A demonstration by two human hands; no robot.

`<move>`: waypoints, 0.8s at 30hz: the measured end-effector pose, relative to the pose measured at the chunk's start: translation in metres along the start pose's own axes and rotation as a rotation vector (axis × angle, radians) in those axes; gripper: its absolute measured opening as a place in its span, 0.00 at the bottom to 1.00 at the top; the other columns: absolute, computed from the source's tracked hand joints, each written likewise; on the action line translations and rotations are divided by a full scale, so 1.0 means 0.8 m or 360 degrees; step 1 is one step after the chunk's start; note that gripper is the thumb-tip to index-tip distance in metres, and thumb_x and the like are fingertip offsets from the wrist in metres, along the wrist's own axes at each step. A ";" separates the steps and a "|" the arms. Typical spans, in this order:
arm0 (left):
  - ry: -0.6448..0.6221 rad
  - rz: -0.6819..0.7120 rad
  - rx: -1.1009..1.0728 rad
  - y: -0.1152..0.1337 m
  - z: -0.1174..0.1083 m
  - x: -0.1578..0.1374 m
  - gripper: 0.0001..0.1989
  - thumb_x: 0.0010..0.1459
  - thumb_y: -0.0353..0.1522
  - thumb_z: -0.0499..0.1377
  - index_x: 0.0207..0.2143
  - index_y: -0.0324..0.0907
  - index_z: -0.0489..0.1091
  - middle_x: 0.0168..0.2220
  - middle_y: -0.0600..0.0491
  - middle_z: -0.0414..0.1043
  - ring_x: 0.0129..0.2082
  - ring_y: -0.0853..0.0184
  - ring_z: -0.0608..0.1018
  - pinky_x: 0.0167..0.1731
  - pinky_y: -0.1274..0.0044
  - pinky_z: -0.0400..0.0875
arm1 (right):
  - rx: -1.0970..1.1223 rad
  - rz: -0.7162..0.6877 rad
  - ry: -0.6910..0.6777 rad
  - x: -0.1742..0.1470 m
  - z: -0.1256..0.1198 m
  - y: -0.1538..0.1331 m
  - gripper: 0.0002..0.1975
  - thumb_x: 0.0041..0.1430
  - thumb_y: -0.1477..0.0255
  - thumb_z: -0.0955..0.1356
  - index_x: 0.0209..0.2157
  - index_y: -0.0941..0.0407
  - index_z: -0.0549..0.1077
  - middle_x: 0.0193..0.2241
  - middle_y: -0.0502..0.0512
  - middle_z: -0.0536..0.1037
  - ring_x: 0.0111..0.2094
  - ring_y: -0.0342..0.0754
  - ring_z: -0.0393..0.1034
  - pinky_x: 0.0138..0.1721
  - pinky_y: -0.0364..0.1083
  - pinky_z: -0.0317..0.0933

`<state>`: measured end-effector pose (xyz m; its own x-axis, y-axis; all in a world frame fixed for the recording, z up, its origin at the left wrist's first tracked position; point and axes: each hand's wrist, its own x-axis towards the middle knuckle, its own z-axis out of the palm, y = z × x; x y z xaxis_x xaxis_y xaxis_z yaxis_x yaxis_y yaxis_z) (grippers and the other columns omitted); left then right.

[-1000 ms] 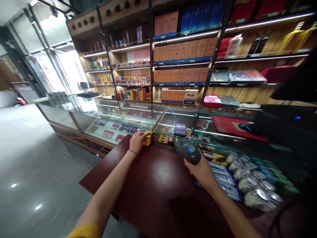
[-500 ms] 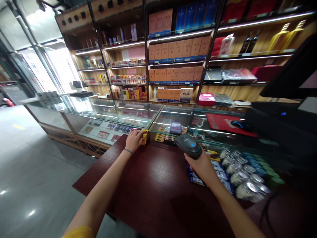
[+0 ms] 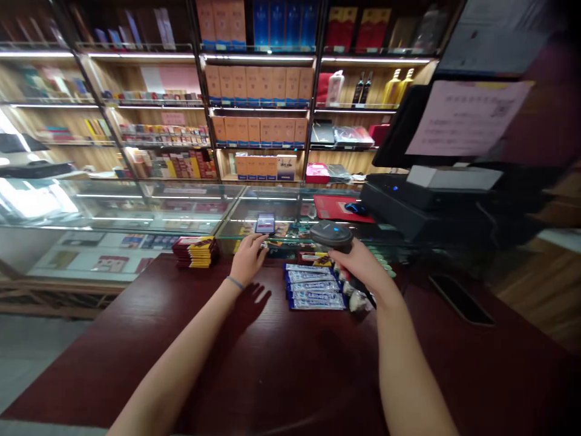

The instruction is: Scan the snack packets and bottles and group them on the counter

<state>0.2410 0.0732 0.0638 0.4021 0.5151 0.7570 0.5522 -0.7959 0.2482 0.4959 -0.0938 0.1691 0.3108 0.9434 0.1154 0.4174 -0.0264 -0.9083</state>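
My right hand (image 3: 356, 261) grips a black barcode scanner (image 3: 331, 234) with a small blue light, held above the counter. Beneath it and to its left lie several blue-and-silver packets (image 3: 315, 287) in a row. My left hand (image 3: 248, 259) hovers over the dark red tabletop, fingers apart and nothing in them, casting a shadow. Just beyond its fingertips stands a small device with a lit screen (image 3: 265, 223) on the glass. Left of that hand sits a stack of yellow and dark red packets (image 3: 196, 251). Jars (image 3: 358, 300) are partly hidden behind my right hand.
A glass display counter (image 3: 154, 209) runs along the table's far side. At right are a monitor with a paper sheet (image 3: 467, 118), a black cash-drawer-like box (image 3: 399, 206), a mouse (image 3: 355, 208) on a red mat (image 3: 327, 208), and a dark phone (image 3: 460, 298).
The view has swung right. My left hand has left the yellow packet stack and moved right, toward the lit screen. My right hand still holds the scanner.
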 end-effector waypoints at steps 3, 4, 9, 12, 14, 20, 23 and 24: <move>-0.0143 0.0050 -0.0103 0.033 0.040 0.012 0.18 0.64 0.32 0.58 0.56 0.45 0.69 0.54 0.45 0.69 0.56 0.57 0.71 0.57 0.63 0.68 | 0.0025 0.0012 0.0023 -0.004 -0.024 0.008 0.09 0.51 0.67 0.70 0.34 0.51 0.66 0.13 0.41 0.66 0.11 0.43 0.58 0.14 0.43 0.51; -0.0197 0.0067 -0.0132 0.043 0.053 0.015 0.18 0.63 0.31 0.58 0.56 0.45 0.69 0.54 0.45 0.69 0.56 0.57 0.71 0.57 0.64 0.68 | 0.0031 0.0007 0.0028 -0.005 -0.031 0.010 0.09 0.51 0.67 0.70 0.33 0.51 0.66 0.13 0.41 0.66 0.11 0.43 0.57 0.14 0.43 0.51; -0.0414 0.0149 -0.0224 0.082 0.105 0.025 0.19 0.63 0.29 0.58 0.56 0.45 0.70 0.55 0.45 0.68 0.56 0.57 0.72 0.57 0.64 0.69 | 0.0069 0.0024 0.0059 -0.009 -0.061 0.019 0.10 0.51 0.67 0.70 0.29 0.51 0.63 0.12 0.42 0.66 0.11 0.43 0.57 0.13 0.43 0.52; -0.0486 0.0174 -0.0281 0.097 0.127 0.028 0.18 0.63 0.30 0.58 0.55 0.47 0.71 0.55 0.45 0.69 0.55 0.59 0.73 0.56 0.65 0.70 | 0.0106 0.0064 0.0117 -0.011 -0.076 0.026 0.11 0.50 0.67 0.71 0.28 0.51 0.63 0.12 0.43 0.65 0.11 0.42 0.57 0.12 0.42 0.51; -0.0529 0.0184 -0.0297 0.103 0.139 0.031 0.18 0.62 0.31 0.59 0.54 0.47 0.72 0.55 0.46 0.69 0.55 0.59 0.72 0.56 0.65 0.70 | 0.0103 0.0078 0.0152 -0.013 -0.084 0.030 0.11 0.50 0.68 0.71 0.26 0.51 0.62 0.12 0.43 0.65 0.11 0.42 0.56 0.12 0.42 0.52; -0.0814 0.0202 -0.0100 0.112 0.164 0.047 0.15 0.60 0.31 0.61 0.50 0.46 0.75 0.53 0.45 0.71 0.53 0.58 0.74 0.54 0.67 0.71 | 0.0088 0.0031 0.0131 -0.018 -0.096 0.032 0.13 0.52 0.69 0.69 0.21 0.52 0.60 0.11 0.43 0.63 0.11 0.40 0.56 0.13 0.42 0.53; -0.1027 0.0140 0.0029 0.115 0.170 0.055 0.13 0.57 0.31 0.63 0.46 0.46 0.78 0.47 0.44 0.75 0.48 0.56 0.77 0.49 0.69 0.73 | 0.0096 0.0029 0.0142 -0.017 -0.095 0.031 0.12 0.52 0.69 0.69 0.22 0.51 0.60 0.11 0.43 0.63 0.11 0.40 0.55 0.13 0.42 0.53; -0.1074 0.0114 0.0059 0.116 0.171 0.058 0.12 0.57 0.30 0.63 0.44 0.45 0.78 0.45 0.44 0.76 0.46 0.56 0.78 0.47 0.69 0.74 | 0.0104 0.0039 0.0149 -0.017 -0.095 0.030 0.12 0.51 0.70 0.69 0.23 0.51 0.60 0.11 0.43 0.64 0.11 0.41 0.55 0.12 0.42 0.53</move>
<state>0.4106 0.0664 0.0392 0.7998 0.5566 0.2248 0.5268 -0.8304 0.1816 0.5663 -0.1325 0.1763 0.3998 0.9078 0.1269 0.3533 -0.0248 -0.9352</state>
